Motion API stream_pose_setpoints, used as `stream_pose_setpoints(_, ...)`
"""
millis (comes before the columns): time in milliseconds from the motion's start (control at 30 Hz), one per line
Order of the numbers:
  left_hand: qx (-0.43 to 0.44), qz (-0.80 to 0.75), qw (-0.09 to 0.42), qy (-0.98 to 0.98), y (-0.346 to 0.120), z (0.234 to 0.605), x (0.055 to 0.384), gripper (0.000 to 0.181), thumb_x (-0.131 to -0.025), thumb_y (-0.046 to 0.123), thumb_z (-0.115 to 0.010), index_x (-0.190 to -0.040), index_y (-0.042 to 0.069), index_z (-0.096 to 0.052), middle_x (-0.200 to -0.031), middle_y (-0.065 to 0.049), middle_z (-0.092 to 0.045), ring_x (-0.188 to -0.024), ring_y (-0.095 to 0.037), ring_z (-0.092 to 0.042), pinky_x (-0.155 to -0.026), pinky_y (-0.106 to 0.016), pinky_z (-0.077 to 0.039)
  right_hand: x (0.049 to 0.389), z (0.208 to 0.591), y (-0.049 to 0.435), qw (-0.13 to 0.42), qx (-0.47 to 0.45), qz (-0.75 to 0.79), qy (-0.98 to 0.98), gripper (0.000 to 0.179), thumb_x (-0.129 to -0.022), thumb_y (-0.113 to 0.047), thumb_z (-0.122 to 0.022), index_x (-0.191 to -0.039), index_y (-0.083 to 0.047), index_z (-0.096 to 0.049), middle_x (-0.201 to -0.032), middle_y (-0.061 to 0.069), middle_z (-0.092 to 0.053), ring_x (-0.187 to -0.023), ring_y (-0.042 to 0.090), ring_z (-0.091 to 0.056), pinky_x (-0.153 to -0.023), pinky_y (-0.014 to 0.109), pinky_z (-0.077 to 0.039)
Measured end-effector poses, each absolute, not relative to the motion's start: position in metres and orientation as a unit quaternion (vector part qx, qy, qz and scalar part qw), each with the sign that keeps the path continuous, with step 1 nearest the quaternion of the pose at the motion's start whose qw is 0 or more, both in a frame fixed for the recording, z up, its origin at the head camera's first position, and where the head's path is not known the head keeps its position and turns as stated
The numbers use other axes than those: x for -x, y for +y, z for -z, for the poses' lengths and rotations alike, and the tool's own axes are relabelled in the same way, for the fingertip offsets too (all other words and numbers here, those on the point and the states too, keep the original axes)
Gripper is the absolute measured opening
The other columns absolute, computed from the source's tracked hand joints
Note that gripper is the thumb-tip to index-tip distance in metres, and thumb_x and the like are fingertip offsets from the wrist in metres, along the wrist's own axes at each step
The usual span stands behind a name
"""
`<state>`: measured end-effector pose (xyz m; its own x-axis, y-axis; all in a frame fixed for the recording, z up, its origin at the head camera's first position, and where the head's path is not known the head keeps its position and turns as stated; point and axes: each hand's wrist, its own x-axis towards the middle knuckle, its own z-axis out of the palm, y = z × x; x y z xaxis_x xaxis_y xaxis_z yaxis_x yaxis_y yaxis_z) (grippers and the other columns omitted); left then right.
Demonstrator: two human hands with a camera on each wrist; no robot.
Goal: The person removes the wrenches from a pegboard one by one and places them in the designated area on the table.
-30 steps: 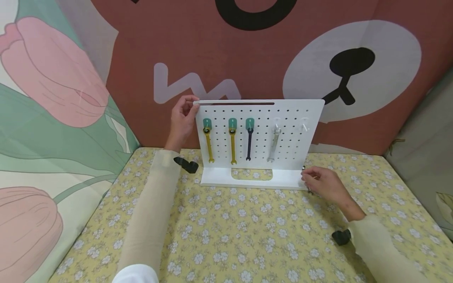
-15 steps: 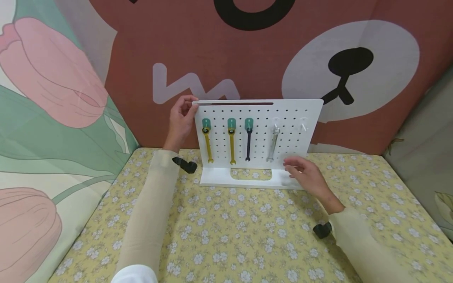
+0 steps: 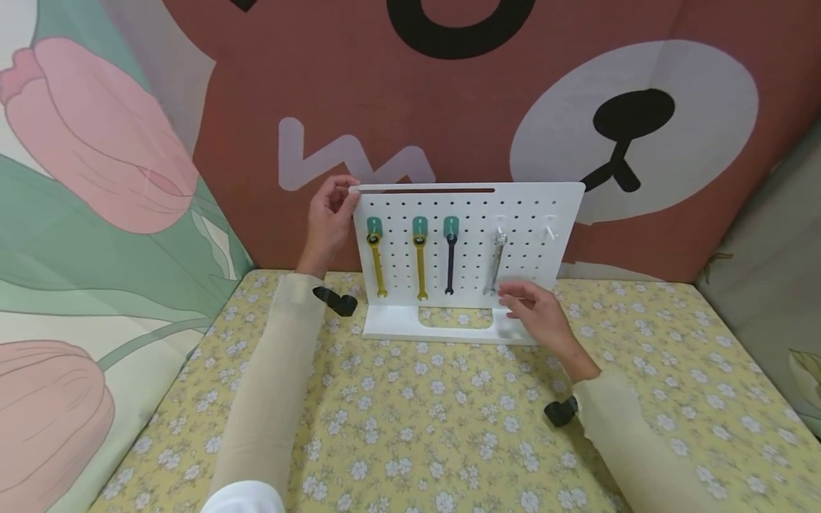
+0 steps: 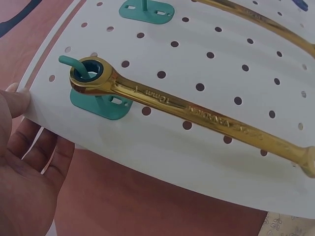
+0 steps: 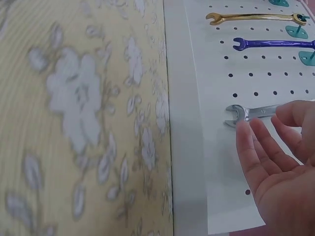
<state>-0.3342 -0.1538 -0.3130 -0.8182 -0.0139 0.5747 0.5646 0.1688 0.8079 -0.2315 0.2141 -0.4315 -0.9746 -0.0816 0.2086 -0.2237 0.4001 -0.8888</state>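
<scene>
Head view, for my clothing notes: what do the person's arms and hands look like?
The left hand and right hand wear no gloves. The left sleeve is plain pale beige, with white cloth at its elbow end; the right sleeve is a similar beige. A small black device sits by the left wrist, another by the right.

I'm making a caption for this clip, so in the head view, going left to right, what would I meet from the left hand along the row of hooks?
Left hand, first gold wrench, second gold wrench, purple wrench, silver wrench, bare clear hook.
</scene>
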Motion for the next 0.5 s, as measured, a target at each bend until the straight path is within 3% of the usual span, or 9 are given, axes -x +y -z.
stream_pose_setpoints(167, 0.184, 0.614, 0.235, -0.730, -0.155, 0.314, 0.334, 0.020, -0.106, 0.019, -0.061, -0.123, 0.009, -0.064, -0.101, -0.009, -0.060, -0.089, -0.023, -0.055, -0.080, -0.032, -0.049, 0.236, 0.432, 0.208, 0.069, -0.089, -0.545, -0.831, 0.034, -0.105, -0.020, -0.063, -0.135, -0.003, -0.063, -0.128, 0.015, -0.065, -0.112, 0.030, -0.066, -0.081, 0.027, -0.057)
stream_pose_setpoints(367, 0.187, 0.615, 0.239, -0.728, -0.153, 0.313, 0.335, 0.019, -0.106, 0.017, -0.061, -0.122, 0.006, -0.064, -0.097, -0.008, -0.060, -0.086, -0.023, -0.055, -0.080, -0.042, -0.048, 0.241, 0.432, 0.205, 0.078, -0.073, -0.552, -0.827, 0.033, -0.105, -0.019, -0.062, -0.135, -0.005, -0.063, -0.129, 0.014, -0.064, -0.112, 0.030, -0.065, -0.080, 0.027, -0.057)
stream_pose_setpoints(500, 0.186, 0.617, 0.239, -0.726, -0.153, 0.313, 0.336, 0.020, -0.106, 0.016, -0.061, -0.123, 0.005, -0.064, -0.097, -0.008, -0.059, -0.086, -0.022, -0.055, -0.080, -0.039, -0.048, 0.244, 0.434, 0.203, 0.075, -0.064, -0.557, -0.825, 0.033, -0.105, -0.017, -0.062, -0.136, -0.006, -0.062, -0.130, 0.014, -0.065, -0.114, 0.030, -0.065, -0.081, 0.028, -0.057)
